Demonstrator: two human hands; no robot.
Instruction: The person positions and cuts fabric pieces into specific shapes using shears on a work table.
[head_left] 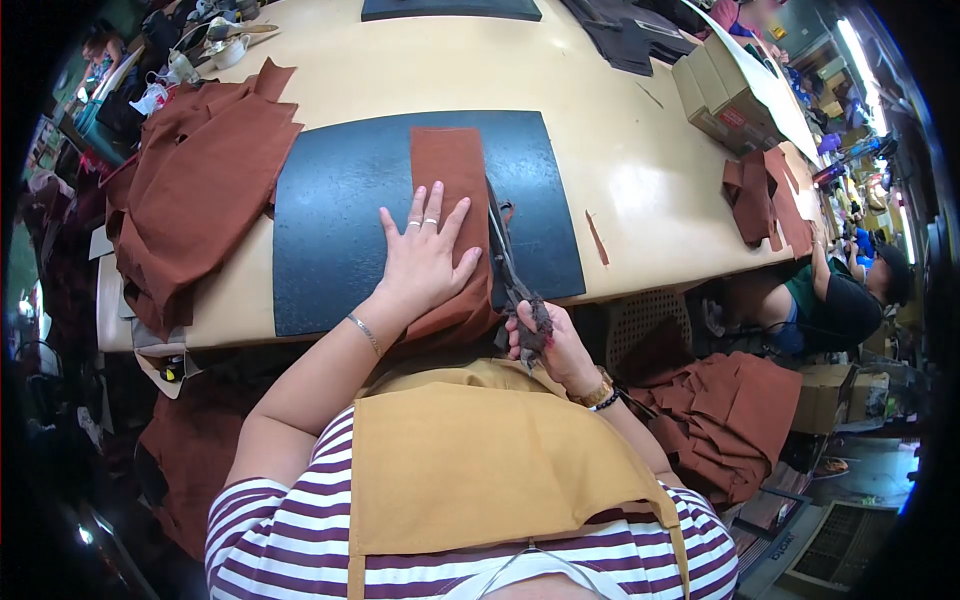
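Observation:
My left hand lies flat with fingers spread on a long reddish-brown strip of leather or cloth. The strip rests on a dark cutting mat, and its near end hangs over the table edge towards my apron. My right hand is wrapped round the handles of a pair of scissors, which are bound in dark rag. Their long blades point away from me along the strip's right edge. Whether the blades are apart is hard to make out.
Reddish-brown pieces are piled at the table's left, with more low on my right. A cardboard box stands at the back right. A thin brown scrap lies beside the mat. A co-worker sits at the right.

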